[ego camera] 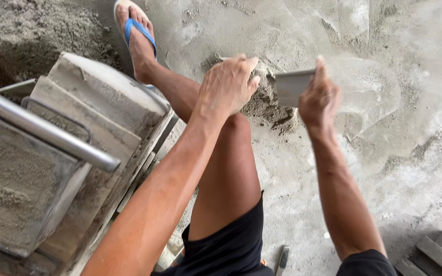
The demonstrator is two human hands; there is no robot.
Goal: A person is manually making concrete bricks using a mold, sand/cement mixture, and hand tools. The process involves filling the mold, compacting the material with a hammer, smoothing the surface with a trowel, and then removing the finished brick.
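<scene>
The right hand (319,99) has its grip clenched on a flat metal scraper (292,86), its edge against a small mortar heap (267,105) on the concrete floor (384,153). The left hand (227,84), fingers curled and holding nothing visible, rests on the heap's far side. By my reckoning the gathering is partly done, since mortar lies smeared around the heap.

A rough block-making yard or building site, shown by the cement-dusted concrete floor (384,168), a heap of damp sand mix (26,30), and a mortar-caked steel block mould (52,168).

Dusty grey concrete floor (395,168) in daylight, loose sand heap (31,30) at upper left, wooden slats (438,253) bottom right.
</scene>
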